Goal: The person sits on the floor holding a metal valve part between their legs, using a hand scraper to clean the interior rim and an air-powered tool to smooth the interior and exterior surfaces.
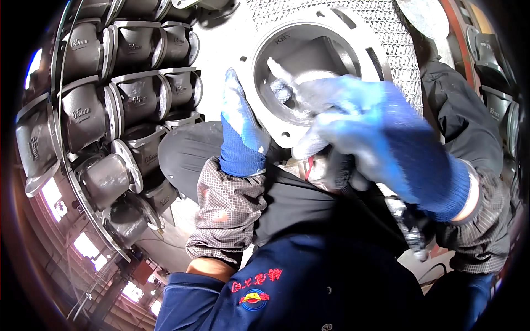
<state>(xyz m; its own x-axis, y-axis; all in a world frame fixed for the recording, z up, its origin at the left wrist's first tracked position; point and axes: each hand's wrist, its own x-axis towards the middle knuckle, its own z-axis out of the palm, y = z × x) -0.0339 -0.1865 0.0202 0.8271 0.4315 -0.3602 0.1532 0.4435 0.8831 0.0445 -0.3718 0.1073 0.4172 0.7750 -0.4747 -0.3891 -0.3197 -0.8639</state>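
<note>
A large grey metal casting (263, 49) with a round flange and a wide bore lies before me. My left hand (240, 121), in a blue and pale glove, rests flat along the flange's left side with its fingers stretched away from me. My right hand (353, 118), gloved likewise, is over the near right of the bore with its fingers curled. A pale, narrow shape (282, 70) reaches from those fingers into the bore; blur hides whether it is a tool or a finger. Beside it, inside the bore, shows a small bluish-white patch (281, 91).
Many dark flanged pipe castings (135, 96) stand stacked in rows on the left. More castings (494, 102) are at the far right. A woven metal mesh (400, 66) lies beyond and right of the large casting. My knees (190, 154) are close to its near side.
</note>
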